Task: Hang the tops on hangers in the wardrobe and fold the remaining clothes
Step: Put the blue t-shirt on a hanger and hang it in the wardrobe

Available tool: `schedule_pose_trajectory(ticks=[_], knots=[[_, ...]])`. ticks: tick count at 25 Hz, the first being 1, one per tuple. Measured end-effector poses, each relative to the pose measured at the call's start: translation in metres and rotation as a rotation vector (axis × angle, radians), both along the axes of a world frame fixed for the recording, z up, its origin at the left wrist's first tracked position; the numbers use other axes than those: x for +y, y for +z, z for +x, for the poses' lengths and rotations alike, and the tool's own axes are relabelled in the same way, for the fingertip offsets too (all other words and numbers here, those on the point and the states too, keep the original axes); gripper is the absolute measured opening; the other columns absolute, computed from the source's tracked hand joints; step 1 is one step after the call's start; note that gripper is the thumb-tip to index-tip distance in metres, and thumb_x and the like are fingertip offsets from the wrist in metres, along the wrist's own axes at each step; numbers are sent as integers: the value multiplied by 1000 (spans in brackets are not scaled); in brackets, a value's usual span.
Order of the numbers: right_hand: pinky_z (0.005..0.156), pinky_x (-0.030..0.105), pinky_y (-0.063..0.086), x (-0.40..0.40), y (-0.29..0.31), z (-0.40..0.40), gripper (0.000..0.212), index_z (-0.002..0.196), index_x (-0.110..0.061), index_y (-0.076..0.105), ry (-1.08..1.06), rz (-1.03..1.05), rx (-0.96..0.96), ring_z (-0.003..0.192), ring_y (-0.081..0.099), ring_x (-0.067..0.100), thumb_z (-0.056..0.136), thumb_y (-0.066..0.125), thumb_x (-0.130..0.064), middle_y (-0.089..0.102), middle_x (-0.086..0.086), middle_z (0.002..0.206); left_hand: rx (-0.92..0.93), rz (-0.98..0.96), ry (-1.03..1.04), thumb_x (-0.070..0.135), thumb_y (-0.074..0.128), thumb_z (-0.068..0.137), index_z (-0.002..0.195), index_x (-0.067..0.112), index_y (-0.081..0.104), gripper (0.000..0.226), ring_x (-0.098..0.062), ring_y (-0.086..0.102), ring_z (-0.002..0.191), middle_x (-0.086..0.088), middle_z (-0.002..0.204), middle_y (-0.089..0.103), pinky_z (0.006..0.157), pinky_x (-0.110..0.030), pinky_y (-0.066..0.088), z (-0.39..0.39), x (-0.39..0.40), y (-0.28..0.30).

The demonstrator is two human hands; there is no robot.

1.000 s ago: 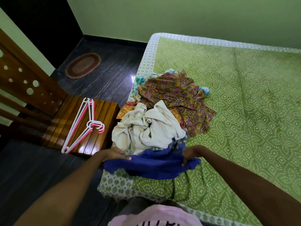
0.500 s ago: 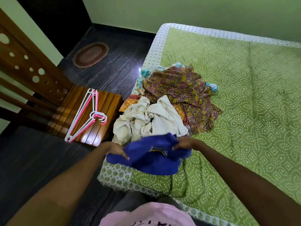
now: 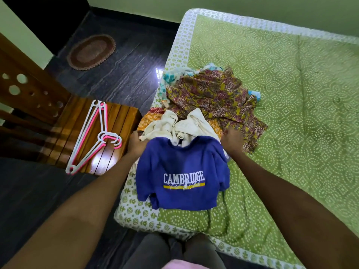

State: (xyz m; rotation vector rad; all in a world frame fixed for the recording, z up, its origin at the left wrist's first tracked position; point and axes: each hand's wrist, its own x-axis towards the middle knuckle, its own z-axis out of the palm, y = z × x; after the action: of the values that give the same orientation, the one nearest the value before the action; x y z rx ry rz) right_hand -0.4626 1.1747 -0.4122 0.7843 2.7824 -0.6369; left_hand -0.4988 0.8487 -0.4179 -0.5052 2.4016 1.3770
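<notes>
A blue sweatshirt [image 3: 182,175] with white "CAMBRIDGE" lettering hangs spread out over the bed's near corner. My left hand [image 3: 136,144] grips its left shoulder and my right hand [image 3: 232,141] grips its right shoulder. Just behind it lies a heap of clothes: a cream garment [image 3: 184,125], a mustard floral-print cloth [image 3: 215,96], an orange piece [image 3: 153,118] and a pale turquoise one [image 3: 171,77]. Pink and white plastic hangers [image 3: 93,134] lie stacked on a wooden chair seat [image 3: 120,123] left of the bed. No wardrobe is in view.
The bed carries a green patterned sheet [image 3: 291,94] with a white border. The chair's wooden back [image 3: 25,88] rises at the far left. A dark floor with an oval brown mat [image 3: 91,52] lies beyond. My legs [image 3: 174,251] stand at the bed's edge.
The blue sweatshirt was bunched low on the bed; both hands have lifted and spread it, so its front and lettering now show. The camera has come closer.
</notes>
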Motion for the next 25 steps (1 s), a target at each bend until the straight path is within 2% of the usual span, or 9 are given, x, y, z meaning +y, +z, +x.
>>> schedule_pose_trajectory(ticks=[2, 5, 9, 13, 16, 19, 22, 25], knots=[[85, 42, 45, -27, -14, 4, 29, 110, -2, 59, 97, -78, -11, 104, 56, 37, 85, 45, -4, 60, 19, 113, -56, 34, -45, 0, 62, 85, 130, -1, 45, 48, -31, 52, 115, -17, 127, 53, 86, -28, 41, -4, 1, -11], [77, 43, 44, -74, -49, 23, 32, 97, 1, 62, 323, -149, -59, 100, 56, 37, 85, 36, -15, 62, 20, 102, -106, 17, -161, -4, 58, 86, 127, -7, 45, 44, -33, 48, 119, -21, 130, 49, 83, -20, 36, 14, -8, -42], [77, 38, 42, -138, -78, 10, 20, 99, -3, 61, 472, -152, -200, 102, 55, 33, 87, 45, -5, 61, 16, 107, -182, 1, -184, 0, 61, 85, 128, -3, 45, 46, -31, 45, 123, -20, 132, 46, 95, -27, 35, 27, -50, -79], [72, 37, 43, -232, -94, -28, 17, 95, -5, 62, 620, -267, -198, 94, 59, 34, 87, 47, -5, 66, 16, 100, -209, -6, -67, 4, 59, 86, 130, 3, 45, 46, -27, 46, 121, -14, 131, 46, 96, -31, 38, 23, -111, -97], [73, 38, 45, -317, -114, -70, 17, 90, -2, 64, 650, -372, -145, 91, 60, 35, 89, 49, -8, 66, 19, 96, -121, -155, 53, 3, 56, 87, 129, 1, 46, 43, -29, 46, 122, -16, 131, 48, 97, -32, 37, 8, -169, -118], [76, 38, 44, -381, -132, -116, 21, 104, -2, 61, 666, -325, -125, 100, 57, 36, 90, 49, -12, 60, 21, 109, -47, -345, 151, 10, 54, 90, 134, 2, 44, 45, -32, 41, 128, -17, 140, 41, 105, -39, 35, -17, -226, -136], [83, 39, 43, -422, -154, -155, 34, 123, -1, 48, 687, -238, -204, 112, 49, 36, 92, 51, -14, 47, 20, 126, -104, -491, 210, 11, 50, 92, 144, 5, 29, 56, -33, 25, 139, -15, 154, 21, 113, -44, 25, -38, -282, -162], [83, 38, 43, -438, -176, -171, 31, 117, 2, 51, 724, -136, -253, 109, 53, 35, 91, 54, -15, 53, 21, 120, -245, -492, 296, 11, 45, 95, 148, 8, 19, 60, -34, 24, 139, -15, 154, 21, 114, -43, 23, -45, -317, -188]])
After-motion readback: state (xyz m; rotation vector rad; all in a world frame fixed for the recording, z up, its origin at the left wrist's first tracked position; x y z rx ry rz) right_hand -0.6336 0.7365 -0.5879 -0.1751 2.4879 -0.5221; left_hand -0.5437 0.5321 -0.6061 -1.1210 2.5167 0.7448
